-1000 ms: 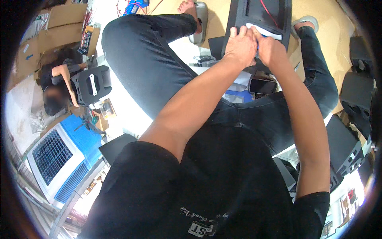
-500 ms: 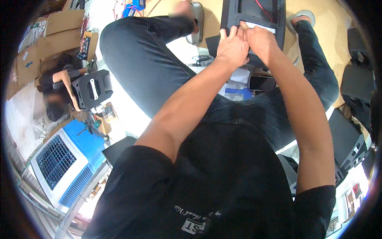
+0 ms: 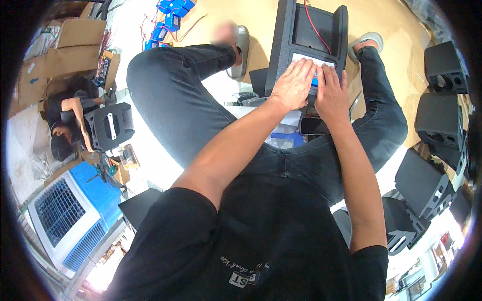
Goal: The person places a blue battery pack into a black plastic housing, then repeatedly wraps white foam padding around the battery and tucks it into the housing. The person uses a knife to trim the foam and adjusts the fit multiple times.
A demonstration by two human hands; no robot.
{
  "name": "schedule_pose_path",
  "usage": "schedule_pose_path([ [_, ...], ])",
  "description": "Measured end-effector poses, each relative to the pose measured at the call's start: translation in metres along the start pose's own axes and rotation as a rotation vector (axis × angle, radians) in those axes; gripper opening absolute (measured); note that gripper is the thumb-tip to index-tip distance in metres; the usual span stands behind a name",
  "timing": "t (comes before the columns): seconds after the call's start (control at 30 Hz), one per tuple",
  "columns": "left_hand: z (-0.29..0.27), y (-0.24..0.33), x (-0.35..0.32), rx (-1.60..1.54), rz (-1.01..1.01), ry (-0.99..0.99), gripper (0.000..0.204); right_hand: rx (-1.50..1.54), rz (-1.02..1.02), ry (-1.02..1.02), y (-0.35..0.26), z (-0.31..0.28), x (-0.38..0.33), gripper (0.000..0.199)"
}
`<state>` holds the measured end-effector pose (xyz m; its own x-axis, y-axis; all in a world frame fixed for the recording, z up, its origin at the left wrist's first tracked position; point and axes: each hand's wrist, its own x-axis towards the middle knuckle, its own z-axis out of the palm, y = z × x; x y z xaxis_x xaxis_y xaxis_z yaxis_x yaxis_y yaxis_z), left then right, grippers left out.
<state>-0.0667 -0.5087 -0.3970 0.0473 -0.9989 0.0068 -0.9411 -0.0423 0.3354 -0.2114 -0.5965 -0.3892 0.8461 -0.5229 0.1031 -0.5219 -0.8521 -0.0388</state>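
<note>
A black box-shaped casing (image 3: 281, 47) with a recessed compartment lies between my legs. My left hand (image 3: 292, 84) rests flat in its near part, fingers stretched out and close together. Beside it my right hand (image 3: 332, 95) lies with fingers extended and slightly apart. Under the fingertips of both hands shows a white strip (image 3: 299, 57). A blue piece (image 3: 315, 79) peeks out between the hands; most of it is covered. From the far compartment a red wire (image 3: 316, 27) runs toward the white strip.
Blue battery packs (image 3: 172, 21) with wires lie at the far left. A dark phone (image 3: 314, 126) is near my lap. Several black casings (image 3: 439, 118) stand at the right. Another person (image 3: 73, 118) works at the left with a black casing (image 3: 110, 125), near a blue-white air cooler (image 3: 65, 205).
My hands have spread from a bunched hold at the white strip to lying flat over it. The casing sits lower in view, and the blue piece now shows between my hands.
</note>
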Motion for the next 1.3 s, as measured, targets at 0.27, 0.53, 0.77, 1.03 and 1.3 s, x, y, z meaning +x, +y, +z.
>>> schedule_pose_path([
  [0.27, 0.011, 0.003, 0.015, 0.233, 0.054, 0.009, 0.093, -0.046, -0.049, -0.094, 0.002, -0.013, 0.005, 0.057],
  [0.53, 0.010, 0.004, 0.027, 0.279, 0.061, 0.022, 0.065, -0.153, -0.095, -0.043, 0.008, 0.011, 0.009, 0.068],
  [0.77, 0.007, 0.001, 0.033, 0.128, 0.058, -0.007, 0.063, 0.021, -0.084, -0.061, 0.009, 0.005, 0.016, 0.064],
  [1.03, 0.004, -0.004, 0.034, -0.063, 0.024, -0.014, 0.068, 0.029, -0.066, -0.159, 0.011, 0.009, 0.024, 0.053],
  [1.3, -0.002, -0.010, 0.020, -0.022, 0.076, 0.014, 0.090, -0.158, -0.143, 0.049, 0.002, 0.014, 0.027, 0.032],
])
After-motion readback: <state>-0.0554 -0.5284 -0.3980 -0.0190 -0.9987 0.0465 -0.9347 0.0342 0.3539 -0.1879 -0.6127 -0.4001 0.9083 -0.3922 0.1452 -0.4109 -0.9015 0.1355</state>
